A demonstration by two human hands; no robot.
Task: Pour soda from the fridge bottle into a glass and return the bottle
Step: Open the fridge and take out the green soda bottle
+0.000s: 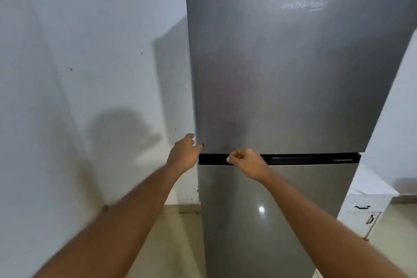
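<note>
One white wall [67,52] stood at the left. The left hand [184,153] gripped the left edge of the upper door [282,74], fingers curled round it. One grey fridge [270,210] (two doors, both closed) filled the middle. The right hand [246,161] made a fist at the black gap between doors, whether clamped on anything could not be told. One white cabinet [365,207] stood at the right.

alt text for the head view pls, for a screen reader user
The left hand grips the bottom left corner of a closed grey fridge's upper door, while the right hand, fingers curled, sits at the dark gap above the lower door. White wall to the left.
</note>
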